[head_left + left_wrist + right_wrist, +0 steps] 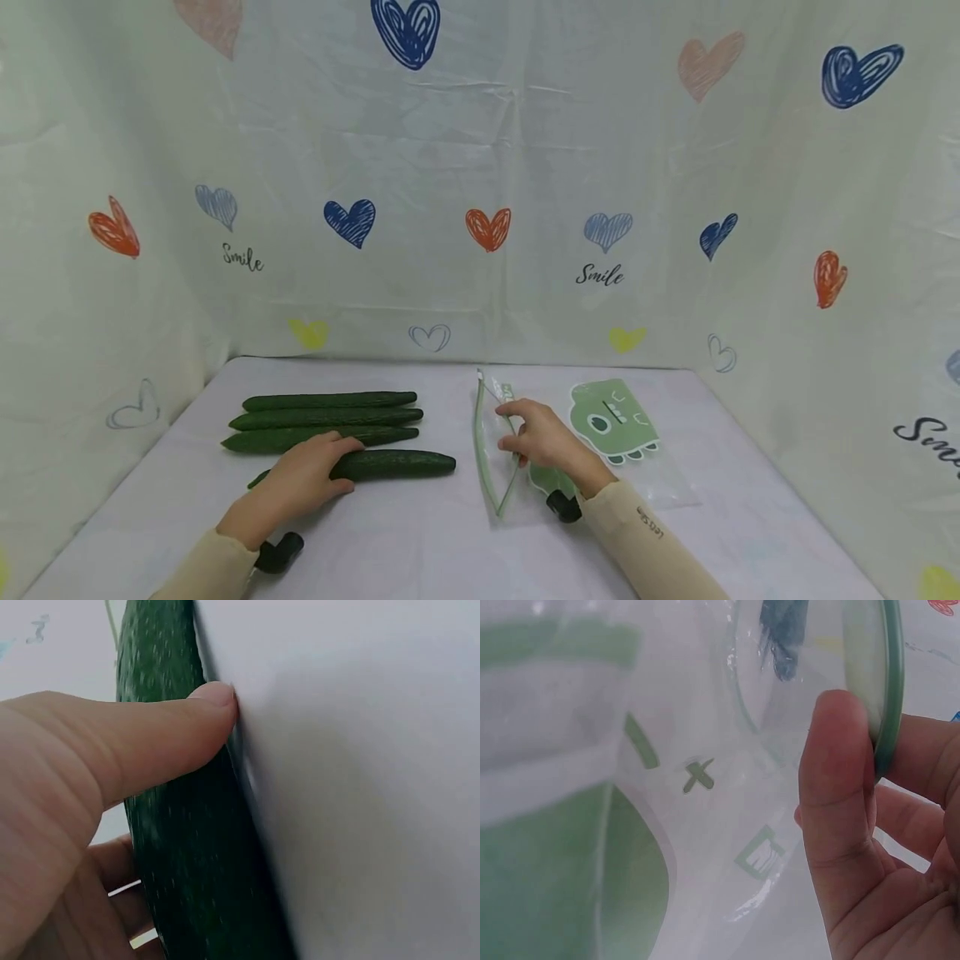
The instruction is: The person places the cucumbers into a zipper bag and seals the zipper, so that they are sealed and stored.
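My left hand grips the nearest dark green cucumber, which lies crosswise on the table. In the left wrist view the thumb presses along one side of this cucumber, with the other fingers curled behind it. To the right, a clear plastic bag with a green cartoon animal print lies with its green-rimmed mouth gaping toward the cucumbers. My right hand pinches that mouth; the right wrist view has the green rim between thumb and fingers.
Three more cucumbers lie side by side behind the held one. A white cloth covers the table. Behind it hangs a pale curtain printed with hearts. Small black devices sit at both wrists.
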Demonstrator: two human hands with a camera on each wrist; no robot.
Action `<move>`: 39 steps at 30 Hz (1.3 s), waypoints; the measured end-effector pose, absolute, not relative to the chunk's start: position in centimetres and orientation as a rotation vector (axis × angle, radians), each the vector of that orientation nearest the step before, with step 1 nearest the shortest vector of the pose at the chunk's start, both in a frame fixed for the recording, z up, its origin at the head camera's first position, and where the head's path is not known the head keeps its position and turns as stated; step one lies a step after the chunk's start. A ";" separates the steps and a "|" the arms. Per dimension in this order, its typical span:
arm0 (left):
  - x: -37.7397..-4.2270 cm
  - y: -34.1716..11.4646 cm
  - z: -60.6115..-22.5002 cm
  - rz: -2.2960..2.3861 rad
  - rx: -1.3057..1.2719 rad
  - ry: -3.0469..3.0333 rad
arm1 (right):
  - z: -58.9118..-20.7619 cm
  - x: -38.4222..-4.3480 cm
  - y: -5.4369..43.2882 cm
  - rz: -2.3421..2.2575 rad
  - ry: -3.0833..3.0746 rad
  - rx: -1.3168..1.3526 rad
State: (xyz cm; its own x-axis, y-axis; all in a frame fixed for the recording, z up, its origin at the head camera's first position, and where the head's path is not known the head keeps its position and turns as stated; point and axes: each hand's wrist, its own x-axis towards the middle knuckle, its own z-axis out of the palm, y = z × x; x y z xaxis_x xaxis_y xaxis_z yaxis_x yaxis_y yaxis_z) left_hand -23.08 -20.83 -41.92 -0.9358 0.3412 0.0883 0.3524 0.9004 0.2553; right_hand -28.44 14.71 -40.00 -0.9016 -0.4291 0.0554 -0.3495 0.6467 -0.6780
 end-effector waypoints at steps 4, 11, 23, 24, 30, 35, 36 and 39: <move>-23.0 -21.5 -41.9 -0.470 -0.534 -3.050 | -39.9 -28.5 14.6 -1.107 2.755 -0.643; -22.9 -21.5 -41.9 -0.639 -0.538 -3.061 | -40.1 -28.5 14.6 -1.089 2.758 -0.623; -22.9 -20.1 -41.9 -0.749 -0.513 -2.987 | -39.9 -28.5 14.5 -1.081 2.751 -0.620; -22.9 -19.7 -41.9 -0.758 -0.514 -2.978 | -39.9 -28.5 14.5 -1.080 2.754 -0.621; -23.1 -16.5 -41.8 -0.749 -0.535 -2.923 | -39.8 -28.7 14.6 -1.081 2.763 -0.636; -23.5 -13.8 -42.1 -0.726 -0.572 -2.896 | -39.7 -28.6 14.6 -1.118 2.744 -0.642; -23.6 -13.3 -42.1 -0.726 -0.584 -2.891 | -39.6 -28.5 14.6 -1.132 2.739 -0.638; -23.8 -12.0 -42.2 -0.746 -0.616 -2.880 | -39.4 -28.4 14.5 -1.177 2.729 -0.622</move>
